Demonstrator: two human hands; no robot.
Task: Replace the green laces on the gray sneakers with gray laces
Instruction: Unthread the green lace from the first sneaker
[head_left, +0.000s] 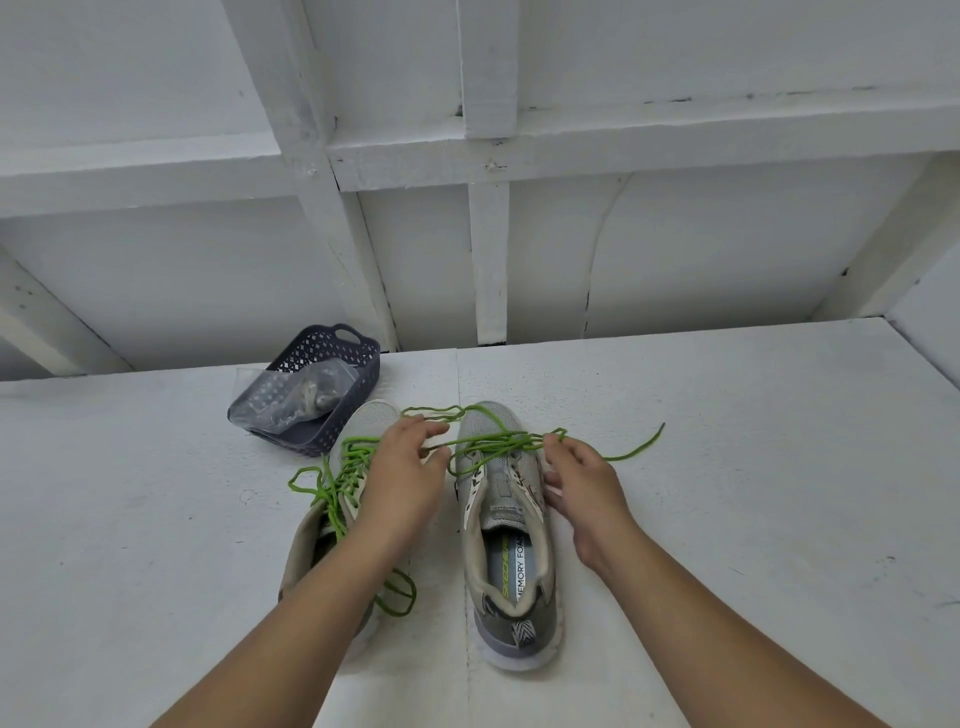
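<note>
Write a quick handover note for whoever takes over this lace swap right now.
Left hand: fingers on the green lace over the right sneaker, grip unclear.
Right hand: pinches the same lace at that shoe's outer side.
Left sneaker: still fully laced green, ends loose.
Right sneaker: lace pulled slack, partly out.
Basket behind the shoes holds a clear bag, probably the gray laces.
Left to do: remove both green laces, thread gray ones.

1. Two gray sneakers, left one (317, 530) and right one (511, 545), stand side by side on the counter, toes pointing away.
2. Green laces (493, 441) lie loosened across both.
3. Gray laces (311, 397) sit bagged in the basket.
</note>
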